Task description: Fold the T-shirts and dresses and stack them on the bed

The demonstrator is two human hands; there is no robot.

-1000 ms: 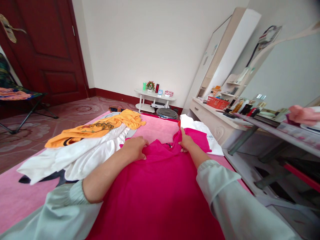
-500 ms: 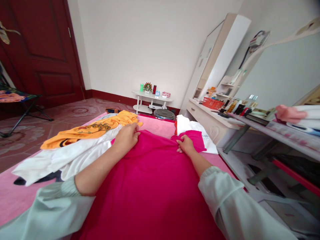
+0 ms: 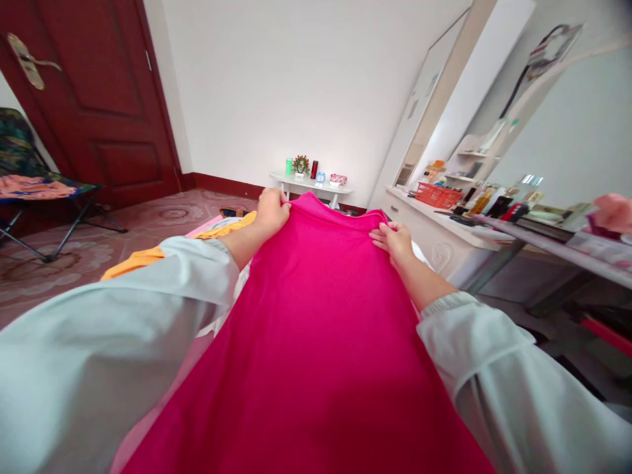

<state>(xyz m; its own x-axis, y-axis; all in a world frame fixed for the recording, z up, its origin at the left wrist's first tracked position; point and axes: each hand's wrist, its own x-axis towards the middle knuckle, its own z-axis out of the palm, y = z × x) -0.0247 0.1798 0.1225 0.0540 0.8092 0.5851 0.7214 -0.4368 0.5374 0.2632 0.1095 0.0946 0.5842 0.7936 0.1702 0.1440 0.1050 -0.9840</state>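
A bright magenta shirt (image 3: pixel 328 309) stretches from the near edge of the view up to both hands, its far edge raised. At the upper left corner of that edge, my left hand (image 3: pixel 273 212) pinches the fabric. My right hand (image 3: pixel 395 241) grips the opposite corner between thumb and fingers. Behind my left arm lies an orange garment (image 3: pixel 133 262), partly covered. White cloth (image 3: pixel 243 283) shows between that arm and the magenta fabric. Most of the pink bed cover (image 3: pixel 148 431) is hidden under the shirt.
Beyond the bed stands a small white table (image 3: pixel 313 182) with a plant and cans. On the right are a dresser (image 3: pixel 419 214) holding a red basket (image 3: pixel 438 195) and bottles, and a grey-edged desk (image 3: pixel 557 247). A folding chair (image 3: pixel 54 197) stands left, near the door (image 3: pixel 89 99).
Both hands have lifted the far edge of the magenta shirt and spread it wider. The raised cloth now covers more of the white garments. The view has tilted and shifted slightly.
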